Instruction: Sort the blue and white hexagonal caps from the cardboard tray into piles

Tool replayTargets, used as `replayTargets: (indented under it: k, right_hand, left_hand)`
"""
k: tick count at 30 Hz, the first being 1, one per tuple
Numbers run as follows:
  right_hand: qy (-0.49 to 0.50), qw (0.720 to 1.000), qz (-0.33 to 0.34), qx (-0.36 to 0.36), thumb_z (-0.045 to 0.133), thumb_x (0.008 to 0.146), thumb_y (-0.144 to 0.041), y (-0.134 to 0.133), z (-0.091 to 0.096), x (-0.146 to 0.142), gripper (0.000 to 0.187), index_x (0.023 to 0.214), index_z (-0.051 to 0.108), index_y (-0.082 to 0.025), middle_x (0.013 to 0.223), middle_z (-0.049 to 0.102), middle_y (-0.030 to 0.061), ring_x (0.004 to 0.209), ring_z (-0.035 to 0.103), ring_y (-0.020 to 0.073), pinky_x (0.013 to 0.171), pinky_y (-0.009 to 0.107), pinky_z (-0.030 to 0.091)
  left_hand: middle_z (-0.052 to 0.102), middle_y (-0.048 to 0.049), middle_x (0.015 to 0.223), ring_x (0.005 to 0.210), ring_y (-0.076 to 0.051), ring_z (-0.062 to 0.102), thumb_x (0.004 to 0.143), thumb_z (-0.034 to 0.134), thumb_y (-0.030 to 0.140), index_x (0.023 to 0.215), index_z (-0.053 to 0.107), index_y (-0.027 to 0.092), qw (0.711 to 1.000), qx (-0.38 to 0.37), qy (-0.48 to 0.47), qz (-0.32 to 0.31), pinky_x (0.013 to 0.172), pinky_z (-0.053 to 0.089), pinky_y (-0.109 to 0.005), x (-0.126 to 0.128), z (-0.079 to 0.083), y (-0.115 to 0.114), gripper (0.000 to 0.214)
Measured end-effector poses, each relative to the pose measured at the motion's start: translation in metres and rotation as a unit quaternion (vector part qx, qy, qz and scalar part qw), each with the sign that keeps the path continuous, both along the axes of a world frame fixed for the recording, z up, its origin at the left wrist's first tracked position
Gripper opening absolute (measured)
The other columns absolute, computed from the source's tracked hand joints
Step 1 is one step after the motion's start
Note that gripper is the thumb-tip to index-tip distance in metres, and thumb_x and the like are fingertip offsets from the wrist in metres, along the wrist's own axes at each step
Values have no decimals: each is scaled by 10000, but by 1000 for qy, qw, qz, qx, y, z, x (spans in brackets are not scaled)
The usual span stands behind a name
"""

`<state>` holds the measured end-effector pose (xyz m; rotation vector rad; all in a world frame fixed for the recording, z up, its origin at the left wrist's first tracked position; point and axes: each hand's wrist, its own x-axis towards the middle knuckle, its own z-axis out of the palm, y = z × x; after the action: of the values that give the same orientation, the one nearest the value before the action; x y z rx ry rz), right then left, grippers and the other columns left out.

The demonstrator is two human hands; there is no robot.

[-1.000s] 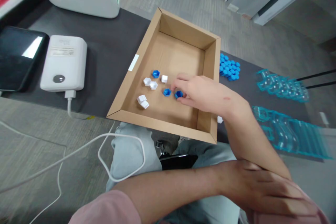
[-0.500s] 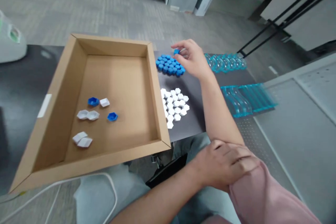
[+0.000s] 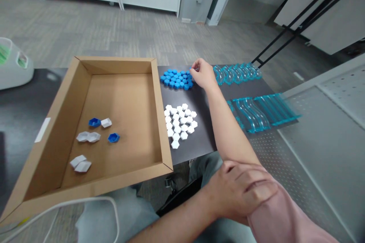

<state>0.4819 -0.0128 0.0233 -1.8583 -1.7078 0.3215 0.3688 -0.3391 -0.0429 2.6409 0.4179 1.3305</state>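
My right hand (image 3: pixel 203 74) is at the right edge of a tight cluster of blue hexagonal pieces (image 3: pixel 176 79). Thumb and fingers pinch together around a blue hexagonal piece there, mostly hidden by the fingertips. My left hand (image 3: pixel 242 193) is wrapped round my right forearm, over the edge of the pink sleeve (image 3: pixel 282 205). Nearer to me on the dark table (image 3: pixel 196 142) lie several white hexagonal pieces (image 3: pixel 179 123), grouped loosely. Left of both groups stands a shallow cardboard box (image 3: pixel 128 102) holding a few blue hexagonal pieces (image 3: pixel 113 138) and white ones (image 3: pixel 81 164).
Wavy clear-teal plastic parts (image 3: pixel 236 73) lie behind my right forearm, with more teal strips (image 3: pixel 262 112) at the table's right end. A translucent white container (image 3: pixel 14 64) stands at far left. A white cable (image 3: pixel 85 200) crosses in front of the box.
My right hand's fingers have closed from a spread pose and come down at the blue cluster's right edge. My left hand keeps its hold on the forearm. The view has tilted up.
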Motion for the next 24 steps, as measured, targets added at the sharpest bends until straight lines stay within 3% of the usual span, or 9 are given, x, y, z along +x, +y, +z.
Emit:
replayTargets:
  k: [5,12,16,19,24]
  right_hand:
    - [-3,1000,-14,-9,726,959,-243,4,-4,14,96,1051,714,-268,1173,829,116,1162,746,339,1081,487,602]
    - [48,995,-57,-61,669,986,-221,7,-13,19,64,1033,641,-254,1175,841,126,1124,787,294,1090,445,600]
    - [-6,998,-63,-18,622,1000,-231,8,-12,17,109,1089,683,-246,1238,831,159,1288,746,355,1262,571,518]
    - [-62,996,-12,61,625,1005,-259,1,-3,5,214,1195,724,-256,1291,811,157,1394,678,393,1344,681,422]
    - [-59,972,177,143,676,1056,-343,-23,19,-40,193,1235,735,-299,1260,781,106,1261,692,358,1271,635,491]
  left_hand:
    - [699,46,1754,1820,-239,354,1101,619,647,1518,863,422,997,13,68,-21,1175,597,-317,-2,-1,-1,532]
    - [713,64,1722,1787,-185,381,1144,546,618,1382,917,418,1000,4,-14,17,1227,524,-300,-2,4,2,484]
    - [664,93,1782,1824,-182,316,1158,520,651,1476,880,460,999,21,47,11,1216,533,-296,-3,6,3,516]
    - [649,112,1797,1775,-143,413,1182,479,624,1504,869,479,998,19,53,20,1177,552,-283,-6,10,3,527]
    - [624,113,1812,1626,-75,610,1181,473,590,1631,785,496,993,51,104,35,1084,589,-233,-8,20,4,556]
